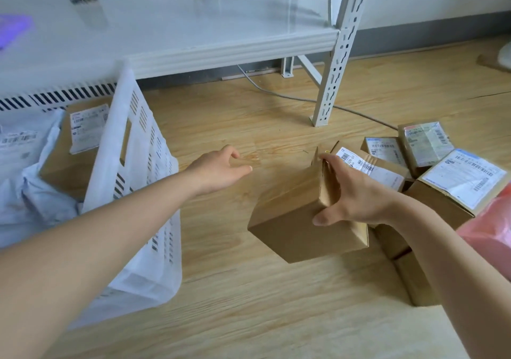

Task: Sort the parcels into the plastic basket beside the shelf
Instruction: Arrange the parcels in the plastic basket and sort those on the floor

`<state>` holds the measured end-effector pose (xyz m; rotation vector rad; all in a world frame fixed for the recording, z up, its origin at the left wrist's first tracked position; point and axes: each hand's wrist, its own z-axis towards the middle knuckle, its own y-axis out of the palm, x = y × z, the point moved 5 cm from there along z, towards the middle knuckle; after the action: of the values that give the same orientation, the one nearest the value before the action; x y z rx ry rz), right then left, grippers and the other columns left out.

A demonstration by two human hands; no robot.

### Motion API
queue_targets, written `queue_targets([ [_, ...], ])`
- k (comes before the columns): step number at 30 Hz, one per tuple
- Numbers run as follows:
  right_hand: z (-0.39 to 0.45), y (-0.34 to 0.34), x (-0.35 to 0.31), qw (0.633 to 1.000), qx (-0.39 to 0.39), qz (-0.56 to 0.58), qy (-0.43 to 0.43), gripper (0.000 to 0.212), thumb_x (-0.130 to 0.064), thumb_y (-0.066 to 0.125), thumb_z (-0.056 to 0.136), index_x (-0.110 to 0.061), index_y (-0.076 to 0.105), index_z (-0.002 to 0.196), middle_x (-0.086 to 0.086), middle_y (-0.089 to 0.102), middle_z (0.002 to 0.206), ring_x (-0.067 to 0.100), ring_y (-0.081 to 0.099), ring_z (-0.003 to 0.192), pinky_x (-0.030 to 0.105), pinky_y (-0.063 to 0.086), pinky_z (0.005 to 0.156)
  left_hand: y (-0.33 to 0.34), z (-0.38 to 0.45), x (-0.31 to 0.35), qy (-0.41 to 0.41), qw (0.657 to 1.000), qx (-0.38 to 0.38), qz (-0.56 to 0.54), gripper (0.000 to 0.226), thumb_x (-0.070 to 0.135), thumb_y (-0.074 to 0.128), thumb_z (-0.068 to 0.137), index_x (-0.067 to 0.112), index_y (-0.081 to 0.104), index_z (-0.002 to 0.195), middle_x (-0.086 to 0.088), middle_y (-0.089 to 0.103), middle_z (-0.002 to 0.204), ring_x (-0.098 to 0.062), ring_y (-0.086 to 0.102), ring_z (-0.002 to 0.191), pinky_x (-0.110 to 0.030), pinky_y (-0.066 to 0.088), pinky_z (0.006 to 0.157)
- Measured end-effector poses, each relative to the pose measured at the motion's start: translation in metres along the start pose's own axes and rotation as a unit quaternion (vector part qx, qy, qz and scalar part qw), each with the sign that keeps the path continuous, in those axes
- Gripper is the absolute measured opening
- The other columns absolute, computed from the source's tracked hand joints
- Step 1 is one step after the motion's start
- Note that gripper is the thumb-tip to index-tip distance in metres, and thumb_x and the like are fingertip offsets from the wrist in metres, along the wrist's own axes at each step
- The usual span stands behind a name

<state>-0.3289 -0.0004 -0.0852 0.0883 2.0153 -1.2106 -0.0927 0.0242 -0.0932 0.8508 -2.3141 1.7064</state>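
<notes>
My right hand (351,192) grips a plain brown cardboard box (293,214) by its right end and holds it tilted above the wooden floor. My left hand (218,169) hovers open to the left of the box, fingers spread, touching nothing. A white slotted plastic basket (138,148) stands at the left beside the shelf. It holds a brown parcel with a label (83,142) and pale plastic mailer bags (30,181). Several labelled cardboard parcels (453,176) lie in a pile on the floor at the right.
A white metal shelf (221,46) spans the back, its slotted upright (334,62) standing on the floor just behind the pile. A grey cable (276,93) runs across the floor under it. A pink plastic bag (492,228) sits at the right edge.
</notes>
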Motion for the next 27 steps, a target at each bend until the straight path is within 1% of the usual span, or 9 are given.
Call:
queue_targets([
  [4,-0.001,-0.035,-0.047,0.988,0.085,0.082,-0.100,0.106,-0.011,0.087,0.049,-0.022,0.024,0.133,-0.005,0.046,0.106,0.009,0.049,0.095,0.018,0.046,0.078,-0.037,-0.010,-0.014,-0.012,0.992,0.022,-0.126,0.055,0.059,0.041,0.086,0.032,0.034,0.133,-0.001,0.046,0.134,-0.021,0.049,0.114,-0.036,0.042,0.094],
  [8,0.002,-0.060,-0.089,0.952,0.169,0.163,-0.198,0.099,0.012,0.081,0.051,-0.024,0.023,0.124,-0.012,0.042,0.101,-0.010,0.051,0.087,0.008,0.048,0.071,-0.085,-0.023,-0.014,0.011,0.980,0.083,-0.178,0.052,0.059,0.034,0.088,0.038,0.028,0.134,-0.002,0.047,0.130,-0.025,0.056,0.105,-0.041,0.046,0.095],
  [10,0.007,-0.060,-0.112,0.936,0.169,0.182,-0.250,0.102,0.018,0.078,0.050,-0.019,0.021,0.127,-0.008,0.040,0.111,-0.009,0.049,0.099,0.020,0.050,0.085,-0.112,-0.029,-0.017,0.019,0.966,0.117,-0.230,0.049,0.058,0.029,0.090,0.037,0.028,0.134,-0.003,0.048,0.127,-0.026,0.057,0.103,-0.042,0.048,0.092],
  [13,0.020,-0.051,-0.144,0.932,0.188,0.125,-0.284,0.109,0.014,0.079,0.048,-0.018,0.020,0.134,0.002,0.025,0.140,0.016,0.027,0.134,0.052,0.035,0.106,-0.148,-0.037,-0.033,0.025,0.932,0.150,-0.330,0.036,0.053,0.026,0.094,0.036,0.036,0.123,-0.002,0.049,0.127,-0.025,0.057,0.101,-0.041,0.051,0.085],
  [15,0.027,-0.041,-0.164,0.922,0.197,0.103,-0.316,0.110,0.010,0.082,0.048,-0.030,0.022,0.132,-0.012,0.013,0.147,0.018,0.013,0.142,0.042,0.038,0.103,-0.168,-0.044,-0.052,0.026,0.918,0.159,-0.362,0.032,0.053,0.025,0.094,0.038,0.038,0.119,-0.002,0.048,0.127,-0.025,0.057,0.101,-0.043,0.051,0.082],
  [18,0.034,-0.020,-0.195,0.899,0.228,0.070,-0.367,0.102,0.000,0.085,0.052,-0.038,0.028,0.127,-0.021,0.007,0.147,0.015,0.017,0.141,0.015,0.041,0.093,-0.188,-0.060,-0.087,0.022,0.898,0.122,-0.422,0.039,0.062,0.028,0.090,0.043,0.039,0.122,0.002,0.059,0.105,-0.020,0.060,0.087,-0.044,0.055,0.072],
  [20,0.038,-0.005,-0.218,0.878,0.259,-0.006,-0.403,0.095,-0.006,0.086,0.056,-0.033,0.030,0.127,0.000,0.012,0.151,0.025,0.025,0.140,0.031,0.049,0.094,-0.194,-0.070,-0.105,0.037,0.881,0.055,-0.469,0.044,0.073,0.036,0.080,0.049,0.045,0.116,0.005,0.067,0.090,-0.017,0.063,0.077,-0.040,0.055,0.063],
  [22,0.043,0.010,-0.239,0.856,0.282,-0.073,-0.427,0.091,-0.007,0.085,0.058,-0.030,0.031,0.127,0.015,0.018,0.148,0.031,0.031,0.137,0.047,0.054,0.086,-0.199,-0.077,-0.119,0.054,0.872,0.013,-0.486,0.053,0.076,0.045,0.066,0.054,0.046,0.114,0.008,0.069,0.107,-0.018,0.066,0.087,-0.041,0.054,0.068],
  [27,0.059,0.038,-0.273,0.848,0.277,-0.052,-0.449,0.092,0.003,0.082,0.058,-0.028,0.031,0.128,0.015,0.014,0.147,0.016,0.024,0.136,0.034,0.053,0.085,-0.218,-0.088,-0.158,0.106,0.864,0.021,-0.492,0.060,0.043,0.072,0.064,0.066,0.042,0.112,0.012,0.054,0.127,-0.020,0.062,0.101,-0.046,0.047,0.078],
])
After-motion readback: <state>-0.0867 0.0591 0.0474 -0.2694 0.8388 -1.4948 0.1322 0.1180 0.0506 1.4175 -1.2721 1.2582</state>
